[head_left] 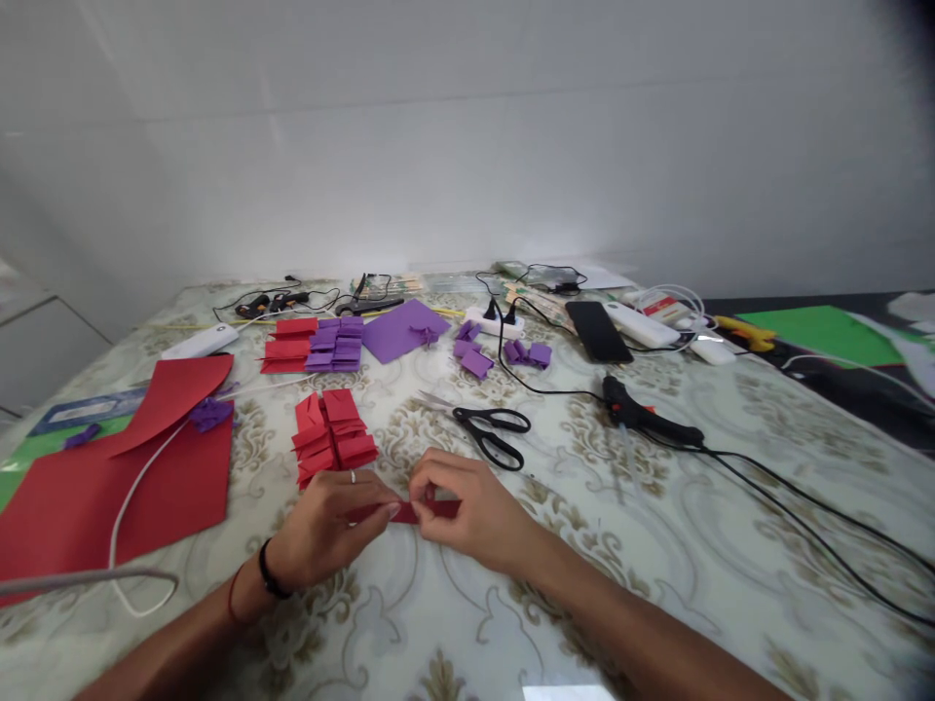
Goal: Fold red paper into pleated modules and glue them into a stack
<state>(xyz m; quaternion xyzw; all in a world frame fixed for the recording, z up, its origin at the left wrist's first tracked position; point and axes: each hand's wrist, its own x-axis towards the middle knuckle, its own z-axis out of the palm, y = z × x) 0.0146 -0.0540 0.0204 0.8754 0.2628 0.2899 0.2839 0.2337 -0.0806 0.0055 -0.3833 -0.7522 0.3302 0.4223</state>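
Note:
My left hand [332, 521] and my right hand [460, 511] meet over the patterned table [657, 545], both pinching a small strip of red paper [424, 510] that lies flat between them. The left hand wears a ring and dark wristbands. Just beyond the hands lies a pile of folded red paper pieces [332, 435]. Black-handled scissors [486, 428] lie a little beyond my right hand.
Large red sheets [109, 467] crossed by a white cable lie at left. Folded red and purple pieces [317, 343], a purple sheet [401, 329], a phone [597, 331], a power strip and cables sit at the back. A black glue gun [647, 417] lies at right.

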